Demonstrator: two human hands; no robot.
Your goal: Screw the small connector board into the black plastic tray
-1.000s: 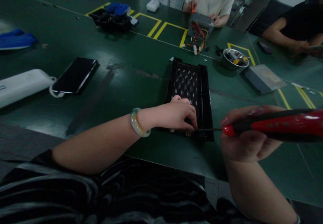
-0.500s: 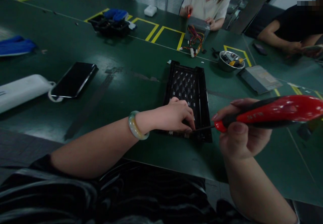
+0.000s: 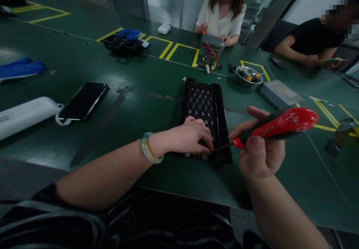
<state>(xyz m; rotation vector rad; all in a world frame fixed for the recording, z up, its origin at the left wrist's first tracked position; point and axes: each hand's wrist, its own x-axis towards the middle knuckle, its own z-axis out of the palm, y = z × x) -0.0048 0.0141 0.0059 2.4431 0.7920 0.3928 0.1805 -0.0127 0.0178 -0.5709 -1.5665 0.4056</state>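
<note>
A black plastic panel [image 3: 202,108], with a raised pattern and small pale slots, lies lengthwise on the green table before me. My right hand [image 3: 259,148] is wrapped around a red-and-black screwdriver [image 3: 283,123], its shaft slanting down left to the panel's near end. Over that near end, my left hand [image 3: 193,136] rests with thumb and fingers bent together in a pinch at the screwdriver's tip. What sits between those fingertips is hidden. A green-and-yellow bangle [image 3: 150,149] circles my left wrist.
Left on the table are a phone [image 3: 84,101], a white device [image 3: 28,114] and blue gloves [image 3: 21,68]. Beyond the panel stand a metal bowl [image 3: 248,80] of parts, a grey metal box [image 3: 280,93] and a black tray [image 3: 123,46]. Opposite, a person handles a wired box [image 3: 211,43]; another sits right.
The whole view has shifted, with the far table lower in frame. My right hand has tilted the screwdriver's handle, which looks shorter and turned more away. The left hand stays at the panel's near end.
</note>
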